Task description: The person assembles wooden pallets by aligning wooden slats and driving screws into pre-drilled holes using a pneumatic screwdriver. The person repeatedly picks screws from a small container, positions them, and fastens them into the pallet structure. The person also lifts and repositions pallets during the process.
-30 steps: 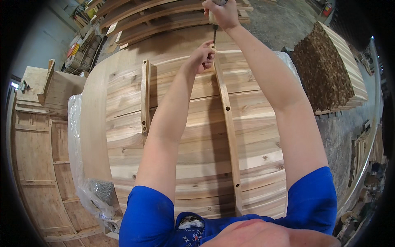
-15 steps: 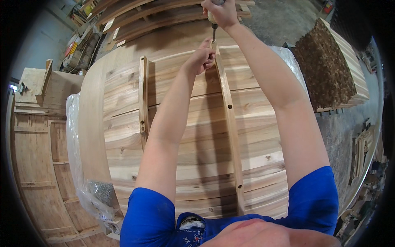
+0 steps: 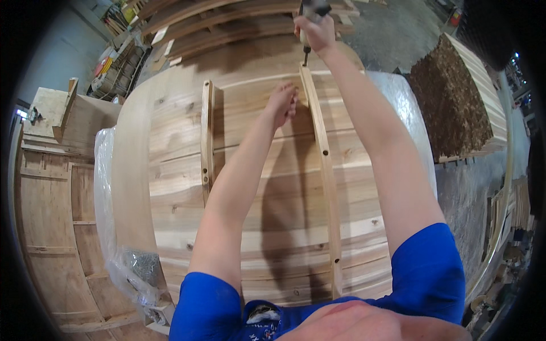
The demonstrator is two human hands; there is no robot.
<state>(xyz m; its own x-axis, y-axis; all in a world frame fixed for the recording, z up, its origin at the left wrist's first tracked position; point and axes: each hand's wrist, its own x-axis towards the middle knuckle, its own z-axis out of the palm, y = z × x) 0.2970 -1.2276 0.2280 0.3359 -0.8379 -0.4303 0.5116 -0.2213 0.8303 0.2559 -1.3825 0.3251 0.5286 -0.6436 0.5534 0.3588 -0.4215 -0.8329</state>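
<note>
My right hand (image 3: 317,35) grips a power drill (image 3: 316,8) upright at the far end of the longer wooden batten (image 3: 322,149). The drill's dark bit points down at the batten's far tip; whether it touches wood there I cannot tell. My left hand (image 3: 282,104) hovers just left of that batten with curled fingers, and anything inside them is hidden. Beneath both arms lies a broad panel of pale wooden boards (image 3: 358,196). A second, shorter-looking batten (image 3: 207,131) with dark holes runs along the panel to the left.
Stacked planks (image 3: 227,37) lie beyond the far edge. A clear plastic bag of small metal pieces (image 3: 142,266) rests at the near left, by plastic wrapping (image 3: 106,187). At the right stands a stack of wood with a brown face (image 3: 449,102); a framed wooden panel (image 3: 48,227) is on the left.
My left hand has drawn back from the batten's far end, toward me and slightly left. The drill in my right hand has risen slightly from the batten tip. The view has shifted a little.
</note>
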